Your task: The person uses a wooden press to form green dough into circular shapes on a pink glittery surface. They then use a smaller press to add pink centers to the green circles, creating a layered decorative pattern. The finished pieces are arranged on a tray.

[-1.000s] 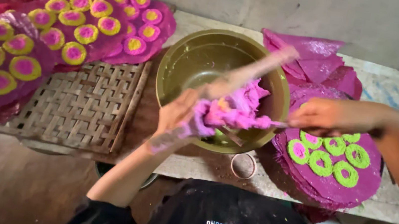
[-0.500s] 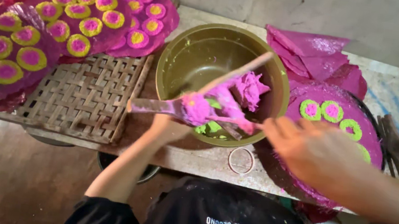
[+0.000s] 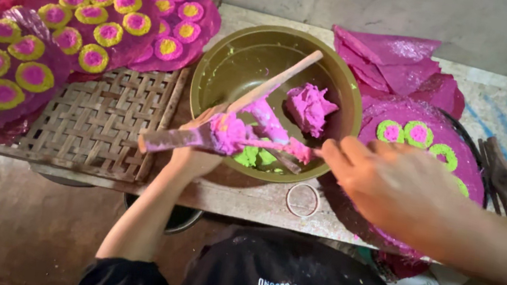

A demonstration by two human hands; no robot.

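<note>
Our left hand (image 3: 198,155) grips a flat stick (image 3: 171,141) smeared with pink dough (image 3: 229,132), held over the near rim of the olive bowl (image 3: 336,88) on the desk (image 3: 247,199). Our right hand (image 3: 383,179) hovers beside the bowl, fingers loosely spread, holding nothing. A second stick (image 3: 279,82) leans in the bowl.

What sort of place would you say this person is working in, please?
Probably a small handmade-sweets workshop: a bowl of pink dough, a woven bamboo tray, and pink sheets carrying ringed rounds.
</note>
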